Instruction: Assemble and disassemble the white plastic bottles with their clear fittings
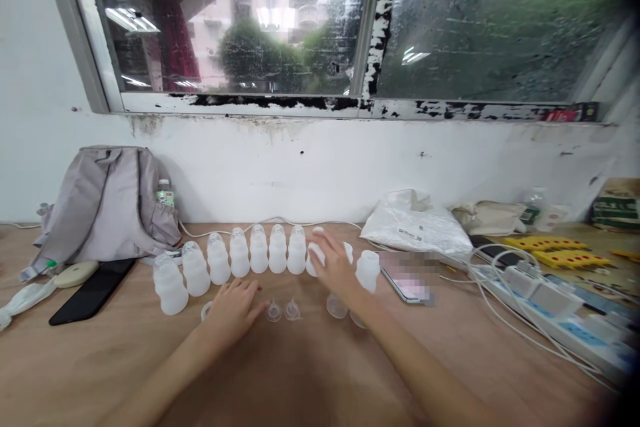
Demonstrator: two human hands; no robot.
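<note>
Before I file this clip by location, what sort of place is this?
Possibly a workroom: baby bottles stand in a curved row on a table, a power strip holds plugged-in chargers, and strip lights reflect in the window.

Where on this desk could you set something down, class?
Bare desk: between left forearm and right forearm, this side of two clear teats; this side of the black phone and the pinkish phone. Crowded: the white bottle row; around the power strip.

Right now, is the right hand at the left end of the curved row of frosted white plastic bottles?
No, the right hand is toward the right end of the frosted white plastic bottles.
</note>
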